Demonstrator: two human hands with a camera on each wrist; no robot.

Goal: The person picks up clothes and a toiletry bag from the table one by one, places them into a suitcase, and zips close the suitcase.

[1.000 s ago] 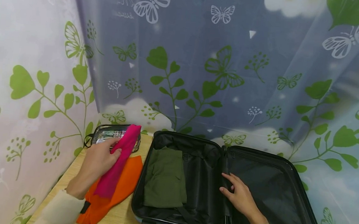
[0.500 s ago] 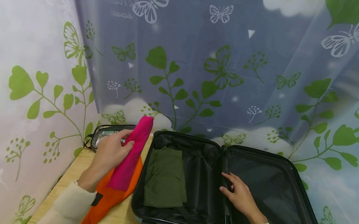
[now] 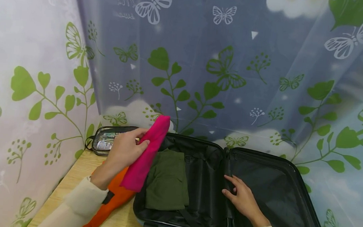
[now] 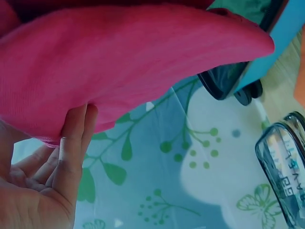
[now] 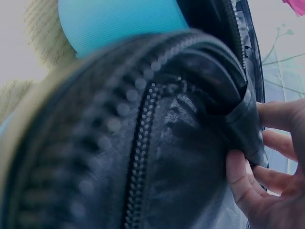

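The left hand (image 3: 125,150) grasps a folded pink cloth (image 3: 145,153) in the lower left-centre of the head view, fingers and thumb wrapped round its upper part. The cloth is held up off the desk (image 3: 69,176), tilted, with its top end over the back left corner of the open suitcase (image 3: 194,199) and its lower end hanging over the suitcase's left rim. In the left wrist view the pink cloth (image 4: 128,62) fills the top of the frame, with the fingers (image 4: 71,143) curled under it.

The right hand (image 3: 243,198) lies at the lower centre-right, on the middle ridge where the two halves of the suitcase join; its fingers (image 5: 243,176) pinch a fold of the black lining (image 5: 248,124).

A folded olive green garment (image 3: 167,181) lies flat in the left half of the suitcase. An orange cloth (image 3: 112,200) lies on the desk under the left forearm, just beside the suitcase's left edge. A clear pouch (image 3: 103,141) with a dark rim sits at the back left of the desk, near the curtain (image 3: 204,59) printed with leaves and butterflies.
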